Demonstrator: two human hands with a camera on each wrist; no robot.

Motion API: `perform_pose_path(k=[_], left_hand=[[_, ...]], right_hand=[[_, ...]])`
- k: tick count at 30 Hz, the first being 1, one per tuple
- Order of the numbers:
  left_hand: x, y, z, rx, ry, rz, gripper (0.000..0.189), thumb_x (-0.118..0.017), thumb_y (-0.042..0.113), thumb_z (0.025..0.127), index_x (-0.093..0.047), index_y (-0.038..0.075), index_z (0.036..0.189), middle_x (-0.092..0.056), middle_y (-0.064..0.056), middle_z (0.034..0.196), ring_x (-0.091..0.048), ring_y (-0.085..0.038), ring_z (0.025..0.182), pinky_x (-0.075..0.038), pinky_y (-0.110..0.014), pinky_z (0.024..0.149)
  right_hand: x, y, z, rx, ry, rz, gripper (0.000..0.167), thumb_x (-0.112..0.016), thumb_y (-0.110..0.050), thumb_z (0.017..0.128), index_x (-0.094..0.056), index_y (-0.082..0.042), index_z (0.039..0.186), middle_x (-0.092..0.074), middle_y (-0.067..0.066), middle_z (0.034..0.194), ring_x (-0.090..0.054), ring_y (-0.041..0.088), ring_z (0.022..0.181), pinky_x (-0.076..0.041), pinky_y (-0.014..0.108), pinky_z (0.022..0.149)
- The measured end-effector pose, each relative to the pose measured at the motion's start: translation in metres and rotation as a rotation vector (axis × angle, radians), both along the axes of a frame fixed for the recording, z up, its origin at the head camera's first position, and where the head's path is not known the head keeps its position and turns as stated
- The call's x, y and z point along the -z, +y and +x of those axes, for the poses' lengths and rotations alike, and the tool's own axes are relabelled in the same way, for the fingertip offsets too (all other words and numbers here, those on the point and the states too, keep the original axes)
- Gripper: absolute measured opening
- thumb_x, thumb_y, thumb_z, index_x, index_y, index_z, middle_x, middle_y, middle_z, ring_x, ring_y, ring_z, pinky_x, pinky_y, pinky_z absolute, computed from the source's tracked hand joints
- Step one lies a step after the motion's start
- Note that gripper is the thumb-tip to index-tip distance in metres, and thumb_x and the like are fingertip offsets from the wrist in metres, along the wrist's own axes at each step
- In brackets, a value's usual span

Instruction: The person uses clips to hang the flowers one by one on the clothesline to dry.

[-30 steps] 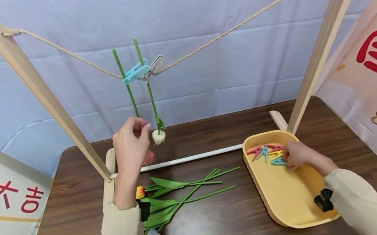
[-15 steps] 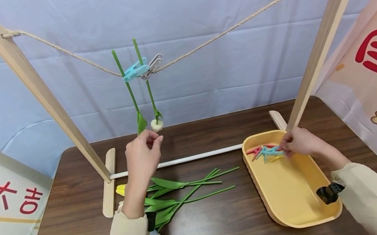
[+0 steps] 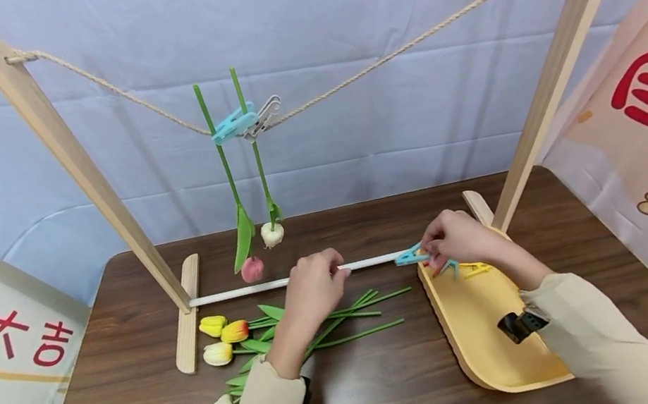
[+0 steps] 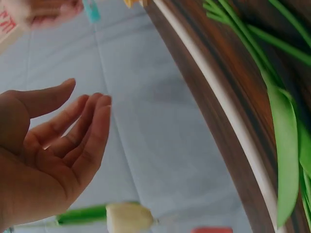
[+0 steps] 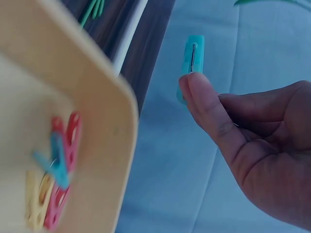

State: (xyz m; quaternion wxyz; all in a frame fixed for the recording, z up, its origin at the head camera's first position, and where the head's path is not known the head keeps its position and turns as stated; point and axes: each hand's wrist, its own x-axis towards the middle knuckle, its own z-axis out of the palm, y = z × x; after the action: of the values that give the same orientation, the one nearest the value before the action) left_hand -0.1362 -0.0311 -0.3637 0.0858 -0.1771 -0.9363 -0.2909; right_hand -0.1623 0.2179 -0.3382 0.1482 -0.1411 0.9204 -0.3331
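A blue clothespin point(image 3: 409, 256) is pinched by the right hand point(image 3: 464, 238) near the tray point(image 3: 484, 336), height unclear, its long axis pointed roughly toward the left hand point(image 3: 313, 288), which is held loosely curled, empty.

Blurred clothespins point(image 5: 59, 168), perhaps partly hidden, in the right-wrist view's cut-off tray point(image 5: 108, 145)

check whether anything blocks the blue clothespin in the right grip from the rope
Nothing visible does: the rope above the blue clothespin in the right grip is bare; the left grip and hanging white tulip are off to its left.
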Motion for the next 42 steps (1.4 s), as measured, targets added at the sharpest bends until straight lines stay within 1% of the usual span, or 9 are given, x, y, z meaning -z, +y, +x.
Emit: perform_pose_path(k=[6,9,15,18,21,23,26,34,42], left_hand=[[0.001,0.018,0.002,0.072,-0.084,-0.069,0.014,-0.068,0.015,0.082,-0.066,0.005,0.091,-0.061,-0.001,0.07,-0.059,-0.017,0.063,-0.047,-0.031,0.058],[0.002,0.022,0.003,0.081,-0.09,-0.09,0.012,-0.069,0.016,0.082,-0.066,0.006,0.088,-0.061,-0.001,0.069,-0.058,-0.016,0.06,-0.046,-0.029,0.055],[0.006,0.019,0.002,0.065,-0.03,-0.115,0.011,-0.071,0.013,0.079,-0.063,0.01,0.072,-0.06,0.001,0.064,-0.055,-0.016,0.055,-0.043,-0.028,0.05],[0.004,0.014,0.002,0.06,-0.011,-0.078,0.008,-0.07,0.009,0.08,-0.065,0.009,0.074,-0.062,-0.001,0.068,-0.057,-0.017,0.057,-0.046,-0.029,0.053],[0.001,0.008,0.001,0.057,0.001,-0.04,0.005,-0.069,0.007,0.08,-0.066,0.008,0.076,-0.064,-0.002,0.07,-0.059,-0.017,0.059,-0.047,-0.03,0.055],[-0.001,0.005,0.001,0.054,0.002,-0.025,0.004,-0.069,0.006,0.08,-0.067,0.007,0.077,-0.064,-0.002,0.069,-0.058,-0.015,0.058,-0.047,-0.029,0.055],[-0.005,0.003,0.001,0.04,-0.004,-0.008,0.005,-0.069,0.006,0.08,-0.067,0.008,0.076,-0.063,0.0,0.068,-0.056,-0.013,0.056,-0.045,-0.027,0.053],[-0.008,0.003,0.001,0.025,0.001,0.04,0.005,-0.069,0.008,0.081,-0.067,0.008,0.076,-0.063,0.0,0.067,-0.052,-0.01,0.053,-0.042,-0.025,0.052],[-0.003,0.011,0.003,0.024,-0.024,0.076,0.003,-0.068,0.008,0.082,-0.068,0.008,0.078,-0.064,0.0,0.068,-0.055,-0.012,0.056,-0.043,-0.025,0.054]], right_hand=[[-0.004,-0.03,0.001,-0.055,0.029,0.01,0.018,-0.049,0.004,0.088,-0.067,0.006,0.085,-0.065,0.004,0.063,-0.062,0.011,0.055,-0.045,0.027,0.045],[-0.006,-0.042,0.002,-0.078,0.024,0.001,0.018,-0.049,0.004,0.088,-0.067,0.006,0.085,-0.065,0.004,0.063,-0.062,0.01,0.056,-0.041,0.026,0.042],[-0.01,-0.053,0.005,-0.11,0.015,-0.042,0.015,-0.051,0.006,0.088,-0.066,0.008,0.088,-0.065,0.007,0.066,-0.063,0.013,0.057,-0.046,0.026,0.047],[-0.008,-0.052,0.005,-0.138,0.058,-0.042,0.016,-0.056,0.004,0.085,-0.063,0.008,0.1,-0.063,0.006,0.072,-0.061,0.013,0.057,-0.048,0.026,0.051],[-0.002,-0.048,0.003,-0.182,0.131,-0.018,0.032,-0.067,-0.003,0.081,-0.059,0.007,0.11,-0.061,0.007,0.081,-0.058,0.012,0.062,-0.047,0.026,0.057],[0.002,-0.045,0.002,-0.211,0.173,-0.006,0.038,-0.072,-0.008,0.078,-0.06,0.005,0.111,-0.06,0.007,0.085,-0.055,0.01,0.065,-0.046,0.026,0.059],[0.006,-0.042,0.001,-0.241,0.227,-0.028,0.036,-0.073,-0.011,0.076,-0.062,0.004,0.107,-0.061,0.006,0.086,-0.053,0.011,0.07,-0.045,0.027,0.062],[0.01,-0.039,0.003,-0.199,0.307,-0.167,0.029,-0.073,-0.01,0.076,-0.064,0.001,0.102,-0.059,-0.001,0.08,-0.052,0.012,0.068,-0.045,0.027,0.06],[0.016,-0.032,0.004,-0.171,0.312,-0.189,0.025,-0.073,-0.011,0.077,-0.064,0.0,0.098,-0.06,0.0,0.08,-0.053,0.013,0.071,-0.045,0.026,0.062]])
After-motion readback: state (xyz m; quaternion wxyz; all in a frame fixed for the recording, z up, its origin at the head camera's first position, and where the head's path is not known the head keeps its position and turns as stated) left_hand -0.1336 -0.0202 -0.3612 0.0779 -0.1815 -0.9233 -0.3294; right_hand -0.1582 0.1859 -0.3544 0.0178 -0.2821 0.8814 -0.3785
